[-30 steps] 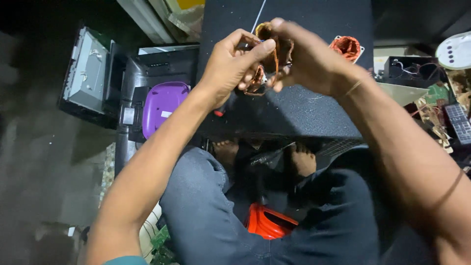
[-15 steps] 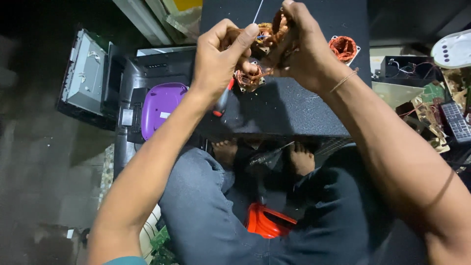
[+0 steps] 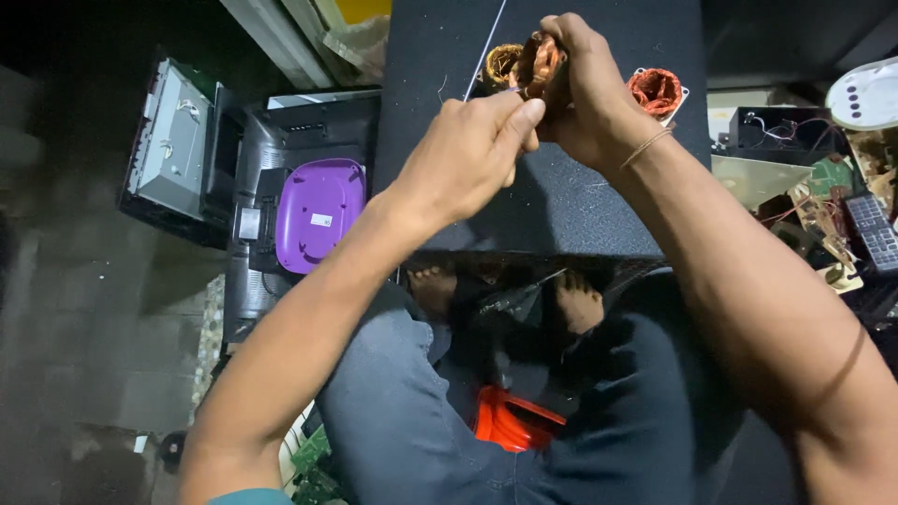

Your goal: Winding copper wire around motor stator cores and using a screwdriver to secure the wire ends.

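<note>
My right hand [image 3: 585, 98] grips a copper wire coil [image 3: 535, 65] above a black speckled board [image 3: 561, 201]. My left hand [image 3: 468, 154] is closed beside it, thumb and forefinger pinched at the coil's lower edge. A second small copper coil [image 3: 500, 64] shows just behind the held one. A thin pale wire [image 3: 485, 49] runs up from near my left hand toward the top of the view. Another copper coil on a white frame [image 3: 657, 92] lies on the board right of my right wrist.
A purple plastic lid [image 3: 320, 213] rests on a dark device at the left, next to a grey metal chassis [image 3: 173, 145]. Circuit boards and wires [image 3: 823, 201] pile up at the right. An orange object [image 3: 510, 421] lies between my legs, near my bare feet [image 3: 580, 299].
Both hands have shifted up and right with the coil. My left hand has dropped from on top of the coil to its lower side.
</note>
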